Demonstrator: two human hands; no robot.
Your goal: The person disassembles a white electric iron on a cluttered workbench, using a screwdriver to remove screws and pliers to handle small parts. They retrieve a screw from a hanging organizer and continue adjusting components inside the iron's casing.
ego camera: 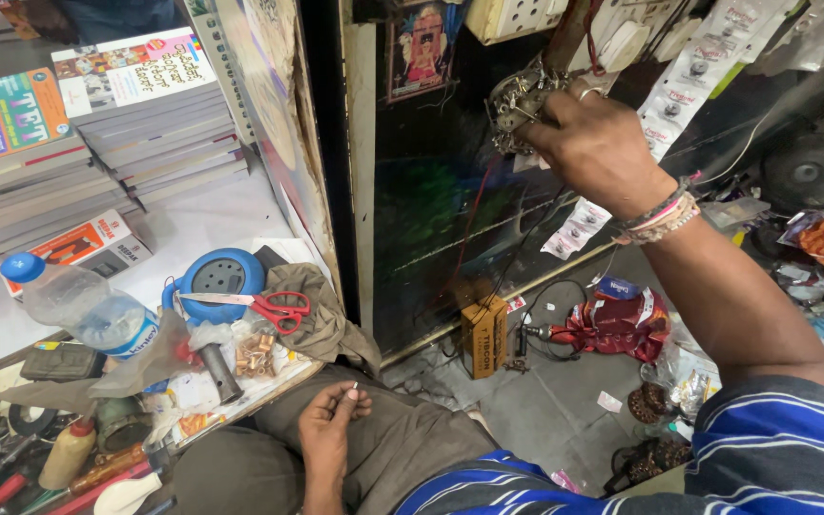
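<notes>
My right hand (595, 143) is raised high against the dark wall panel and grips a small metal part with windings and wires (517, 103). Red and black wires (477, 224) hang down from it toward the floor. A ring shows on one finger and several bracelets sit on the wrist. My left hand (331, 424) rests on my lap over olive trousers, pinching a tiny thin piece (354, 386) between finger and thumb. What that piece is, I cannot tell.
To the left, a cluttered work surface carries red-handled scissors (278, 307), a blue round reel (219, 278), a plastic water bottle (83, 307) and stacked books (145, 124). A small yellow-brown box (484, 336) and a red packet (617, 324) lie on the floor. Sachet strips (665, 105) hang on the wall.
</notes>
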